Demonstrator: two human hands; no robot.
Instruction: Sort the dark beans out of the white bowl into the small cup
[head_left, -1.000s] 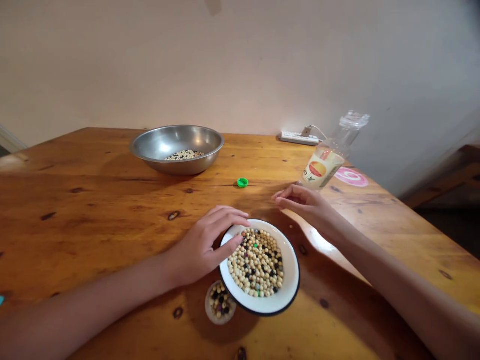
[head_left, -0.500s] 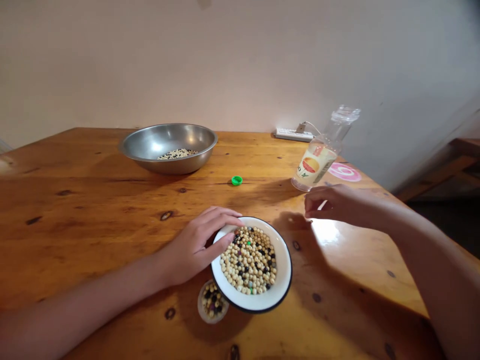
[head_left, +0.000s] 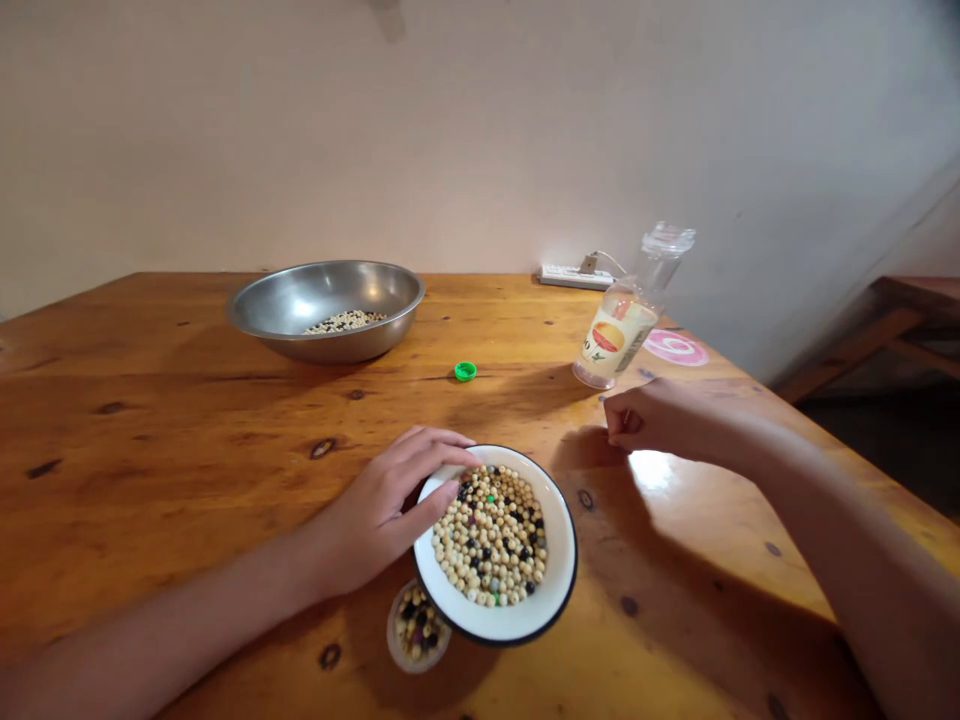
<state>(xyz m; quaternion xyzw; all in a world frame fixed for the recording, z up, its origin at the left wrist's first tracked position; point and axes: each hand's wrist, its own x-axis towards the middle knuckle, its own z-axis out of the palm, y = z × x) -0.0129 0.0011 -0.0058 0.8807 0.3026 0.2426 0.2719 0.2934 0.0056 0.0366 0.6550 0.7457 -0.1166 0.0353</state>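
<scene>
A white bowl with a dark rim (head_left: 551, 590) holds several cream, black and coloured beads and sits near the table's front. My left hand (head_left: 390, 500) rests on the bowl's left rim, fingers curved over it, thumb touching the beads. My right hand (head_left: 652, 420) hovers to the right of the bowl with its fingers curled in; what they hold, if anything, is hidden. Just beyond the right hand stands a clear bottle (head_left: 626, 320) with an orange label. A small cup of beads (head_left: 416, 625) sits under the bowl's left edge.
A steel bowl (head_left: 285, 305) with beads in it stands at the back left of the wooden table (head_left: 165, 440). A green cap (head_left: 465, 371) lies mid-table. A power strip (head_left: 574, 277) and a pink sticker (head_left: 675, 347) are at the back right. The table edge runs along the right.
My right hand drew away from above the bowl to the right, near the bottle, and its fingers curled in. The left hand stayed on the bowl's rim.
</scene>
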